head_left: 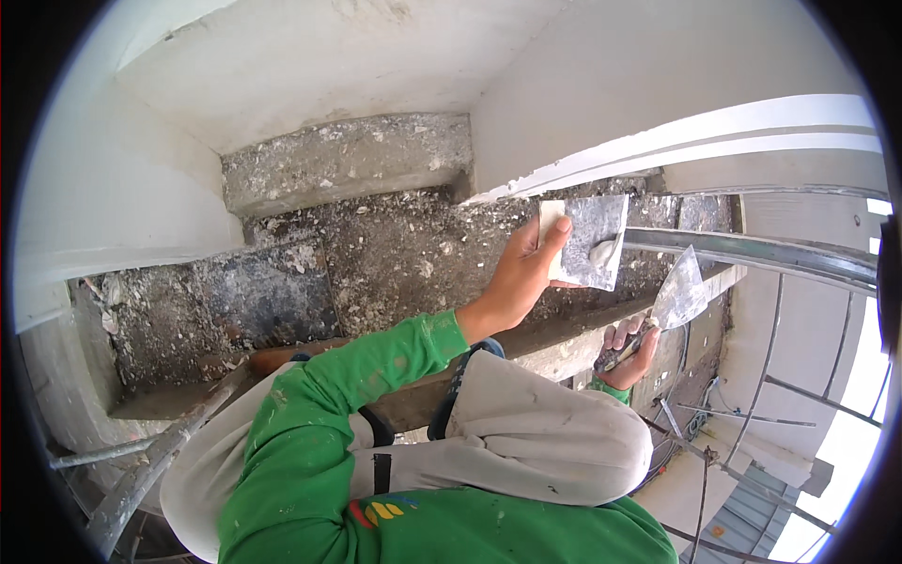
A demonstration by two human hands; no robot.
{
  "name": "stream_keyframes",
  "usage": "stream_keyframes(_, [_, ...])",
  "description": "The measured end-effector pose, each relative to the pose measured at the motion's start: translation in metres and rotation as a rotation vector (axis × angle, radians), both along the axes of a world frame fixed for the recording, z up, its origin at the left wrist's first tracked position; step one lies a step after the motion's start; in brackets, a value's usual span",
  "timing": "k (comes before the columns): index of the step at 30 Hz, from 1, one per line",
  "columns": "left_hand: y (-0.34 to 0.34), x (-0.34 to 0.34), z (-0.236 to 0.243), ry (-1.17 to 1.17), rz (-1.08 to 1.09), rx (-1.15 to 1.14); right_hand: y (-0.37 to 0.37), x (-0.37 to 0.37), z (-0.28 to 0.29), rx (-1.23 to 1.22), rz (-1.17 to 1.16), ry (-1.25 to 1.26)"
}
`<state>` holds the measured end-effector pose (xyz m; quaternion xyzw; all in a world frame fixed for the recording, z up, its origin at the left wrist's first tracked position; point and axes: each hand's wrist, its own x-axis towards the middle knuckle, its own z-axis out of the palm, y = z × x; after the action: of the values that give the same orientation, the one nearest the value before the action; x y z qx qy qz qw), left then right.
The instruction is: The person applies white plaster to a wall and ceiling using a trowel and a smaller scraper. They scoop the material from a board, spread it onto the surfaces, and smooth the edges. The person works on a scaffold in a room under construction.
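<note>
My left hand (520, 274) is closed on the pale edge of a wide rectangular putty blade (587, 224), its thumb pressed on top. The blade's metal face is smeared white, and a small lump of whitish putty (603, 253) sits near its far corner. Lower and to the right, my right hand (631, 352) has its fingers wrapped round the handle of a pointed trowel (680, 293). That trowel's triangular blade tilts up and to the right, coated with white residue. The two blades are apart.
White walls (348, 61) rise ahead above a rough concrete ledge (348, 160). Debris covers the floor (413, 249). A metal rail (752, 252) runs off to the right. Wooden planks (554, 352) lie by my feet, with scaffold tubes (155, 470) at left and thin bars (766, 357) at right.
</note>
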<state>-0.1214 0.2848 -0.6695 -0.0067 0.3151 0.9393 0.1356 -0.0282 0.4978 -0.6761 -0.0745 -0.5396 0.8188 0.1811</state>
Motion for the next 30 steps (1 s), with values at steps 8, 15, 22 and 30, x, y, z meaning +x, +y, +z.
stream_keyframes(8, [-0.012,-0.019,0.02,0.211,0.304,-0.141,-0.027,0.021,0.026,-0.029,0.27,-0.166])
stream_keyframes(15, [0.0,-0.014,-0.001,1.038,-0.145,-0.729,-0.017,0.017,0.039,0.094,0.356,-0.225])
stream_keyframes(22, [-0.011,0.001,-0.173,0.306,-0.134,-0.993,0.019,0.039,0.035,0.185,0.066,-0.126])
stream_keyframes(30, [-0.039,-0.038,-0.006,1.002,-0.212,-1.464,0.025,0.031,0.003,0.269,0.087,-0.262])
